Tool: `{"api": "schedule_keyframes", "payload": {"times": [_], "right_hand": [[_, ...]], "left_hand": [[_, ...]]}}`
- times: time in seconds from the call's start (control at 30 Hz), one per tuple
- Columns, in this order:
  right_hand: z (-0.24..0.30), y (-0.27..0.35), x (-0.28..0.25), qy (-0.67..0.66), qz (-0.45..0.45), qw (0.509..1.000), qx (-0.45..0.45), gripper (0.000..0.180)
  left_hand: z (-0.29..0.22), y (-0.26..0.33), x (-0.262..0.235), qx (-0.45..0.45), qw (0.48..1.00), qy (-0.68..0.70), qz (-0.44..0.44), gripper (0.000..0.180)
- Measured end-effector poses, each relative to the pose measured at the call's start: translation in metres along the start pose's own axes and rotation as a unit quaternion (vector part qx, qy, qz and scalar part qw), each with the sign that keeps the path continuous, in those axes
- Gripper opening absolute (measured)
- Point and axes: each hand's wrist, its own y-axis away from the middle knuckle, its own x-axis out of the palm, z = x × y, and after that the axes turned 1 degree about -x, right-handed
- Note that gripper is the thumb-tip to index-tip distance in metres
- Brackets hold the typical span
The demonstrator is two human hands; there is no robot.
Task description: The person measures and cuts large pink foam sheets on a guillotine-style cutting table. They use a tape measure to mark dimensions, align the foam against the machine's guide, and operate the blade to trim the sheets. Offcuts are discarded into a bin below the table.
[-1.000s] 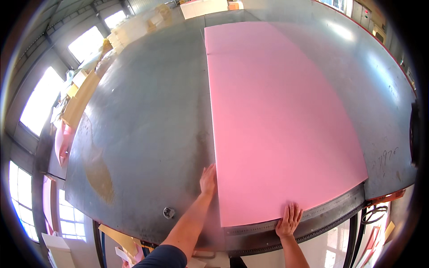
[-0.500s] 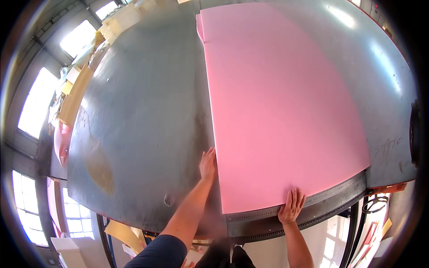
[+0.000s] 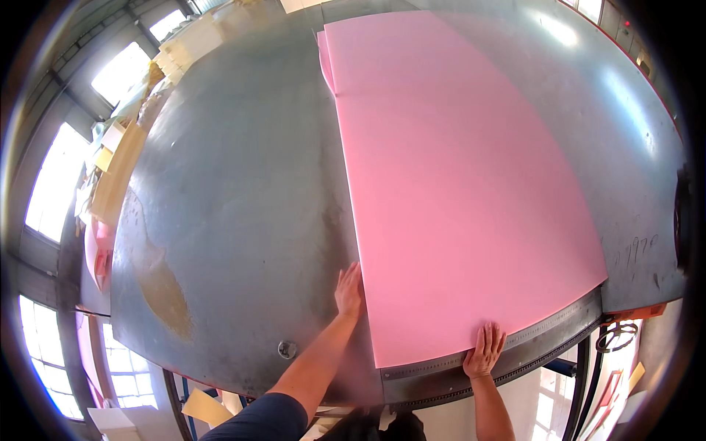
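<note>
A large pink sheet [image 3: 456,184], possibly foam, lies flat on a grey metal table [image 3: 235,184]. Along its left edge rests my left hand [image 3: 349,292], fingers stretched out and touching the side near the front corner. My right hand [image 3: 484,351] lies over the sheet's near edge, fingers flat on the pink surface and palm over the metal strip below. Neither hand grips anything. At the sheet's far left corner, a pink flap [image 3: 326,66] sticks out from underneath.
A graduated metal strip [image 3: 548,328] borders the table's front right. Beyond the left side stand stacked cream and yellow blocks [image 3: 118,173]. A handwheel [image 3: 616,337] sits below the right corner. On the left of the table is a brown stain [image 3: 165,298].
The whole picture has shifted, with table, sheet and hands all appearing slightly lower. Both hands keep about the same places against the sheet, with no clear movement of it on the table.
</note>
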Motion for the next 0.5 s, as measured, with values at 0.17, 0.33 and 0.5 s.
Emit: {"api": "schedule_keyframes", "payload": {"times": [0.17, 0.33, 0.5], "right_hand": [[0.002, -0.007, -0.001, 0.002, 0.006, 1.000, 0.005, 0.058], [0.007, -0.015, -0.004, 0.009, -0.006, 1.000, 0.003, 0.059], [0.015, -0.023, -0.007, 0.009, -0.002, 1.000, 0.007, 0.061]], "left_hand": [[0.002, -0.008, 0.001, 0.002, 1.000, -0.005, -0.003, 0.039], [0.004, -0.016, -0.001, -0.005, 1.000, 0.012, 0.011, 0.046], [0.009, -0.026, -0.004, 0.001, 1.000, 0.011, 0.000, 0.038]]}}
